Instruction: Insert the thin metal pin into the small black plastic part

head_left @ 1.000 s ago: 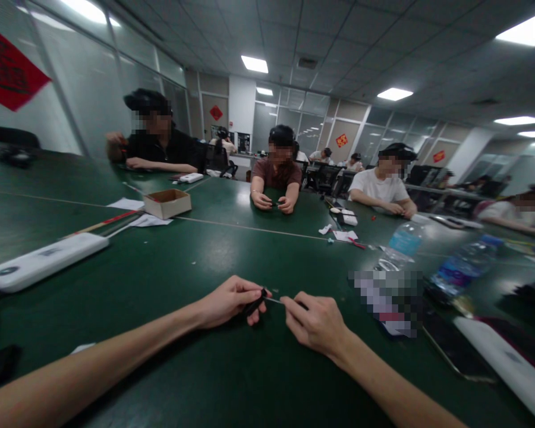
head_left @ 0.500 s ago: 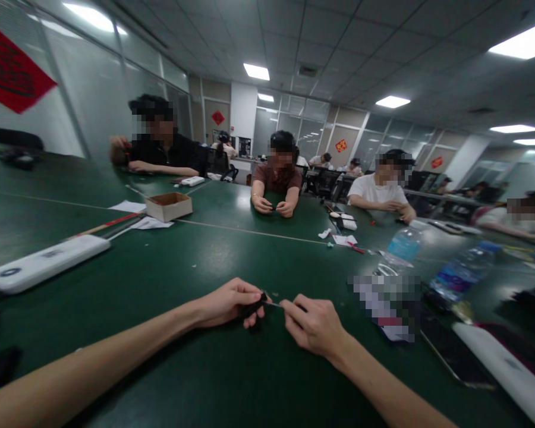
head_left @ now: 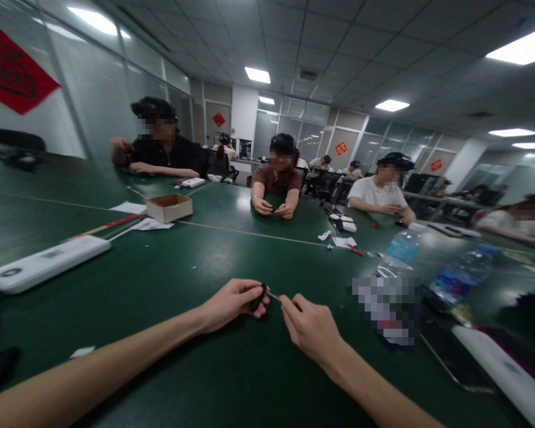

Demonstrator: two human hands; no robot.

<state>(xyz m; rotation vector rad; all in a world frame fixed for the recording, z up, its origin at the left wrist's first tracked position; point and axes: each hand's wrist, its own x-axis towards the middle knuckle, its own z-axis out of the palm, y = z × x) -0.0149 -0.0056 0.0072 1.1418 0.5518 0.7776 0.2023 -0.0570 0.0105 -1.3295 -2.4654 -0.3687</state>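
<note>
A small black part [head_left: 258, 298] is pinched between the thumb and fingers of the left hand [head_left: 232, 306], just above the dark green tabletop [head_left: 169, 356]. A thin metal pin [head_left: 273, 296] projects from it toward the right hand [head_left: 310, 330], whose fingers are curled in at the pin's tip; whether it is gripped there cannot be told. The part is judged light and stiff and the pin easily bent, so hold is best taken on the black body. Farther off, a long white case [head_left: 44, 264] and a cardboard box [head_left: 169, 209] lie on the left, a plastic water bottle [head_left: 403, 249] stands on the right, and a seated person [head_left: 276, 178] is seen across the tabletop.
</note>
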